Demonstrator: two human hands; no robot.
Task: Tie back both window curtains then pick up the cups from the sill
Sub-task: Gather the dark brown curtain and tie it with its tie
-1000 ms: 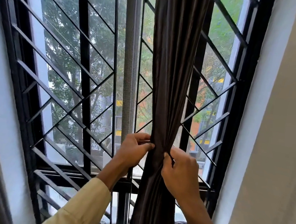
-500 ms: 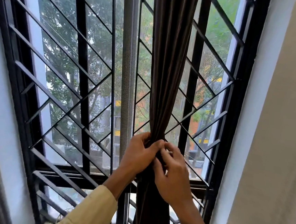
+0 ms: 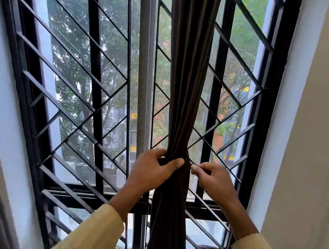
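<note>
Left hand point(image 3: 151, 169) clenches the soft dark-brown fabric curtain point(image 3: 187, 86) at its gathered waist; right hand point(image 3: 210, 177) pinches a thin tie point(image 3: 194, 163).

Dk brown curtain point(image 3: 185, 86), blk diagonal-pattern grille point(image 3: 94, 89), yellow sleeves point(image 3: 92, 236).

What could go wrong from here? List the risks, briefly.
1. The right hand pinches only the end of a thin tie. It may slip free, and the cinch could loosen.
2. Only the left hand grips the gathered curtain. If it eases, the folds could spread.
</note>
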